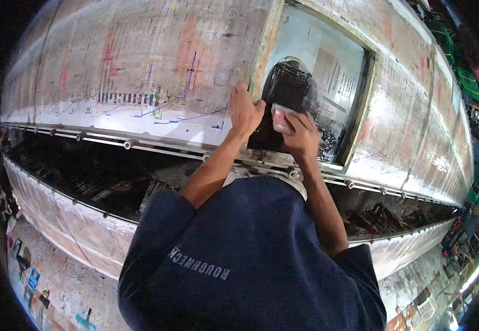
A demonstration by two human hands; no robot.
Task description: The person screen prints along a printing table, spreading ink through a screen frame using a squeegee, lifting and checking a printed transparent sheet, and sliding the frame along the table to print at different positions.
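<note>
A framed screen (pixel 369 71) lies on the long stained table. Black ink or paint covers much of its lower left inside. My right hand (pixel 301 132) grips a pale pinkish cloth or pad (pixel 282 119) against this black area. On the frame's left bar (pixel 266 44) rests my left hand (pixel 244 110), its thumb pointing toward the black area and its fingers partly bent, with nothing visible in them. Printed lettering on a lighter patch shows inside the frame, right of the black.
A metal rail with round knobs (pixel 128 145) runs along the near edge of the stained table (pixel 140 66). Behind my body is another long table (pixel 79 237), past a dark gap. Green and pink items (pixel 466 83) are at the far right.
</note>
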